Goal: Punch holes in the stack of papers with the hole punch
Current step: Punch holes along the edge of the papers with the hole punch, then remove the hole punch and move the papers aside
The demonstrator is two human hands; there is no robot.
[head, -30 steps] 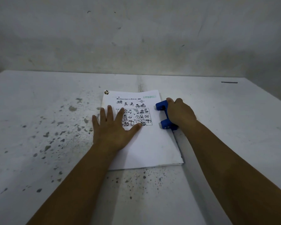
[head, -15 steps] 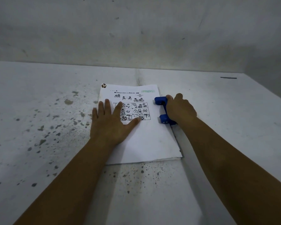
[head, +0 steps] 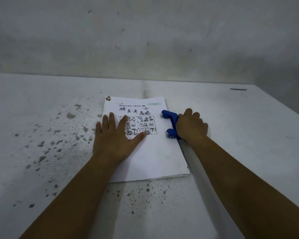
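Note:
A stack of white papers (head: 155, 157) lies on the table, its top sheet printed with a comic grid and a green stamp. My left hand (head: 115, 137) lies flat on the sheet's left half, fingers spread, pressing it down. A blue hole punch (head: 170, 123) sits over the stack's right edge, its two ends reaching onto the paper. My right hand (head: 191, 125) is closed over the punch's outer side and hides most of its body.
The white table (head: 41, 118) is speckled with dark chipped spots left of and in front of the papers. A grey wall stands close behind. A short dark mark (head: 238, 89) lies at the far right.
The hands, papers and punch keep the same arrangement; only the view shifts slightly. The right hand stays on the punch at the paper's right edge.

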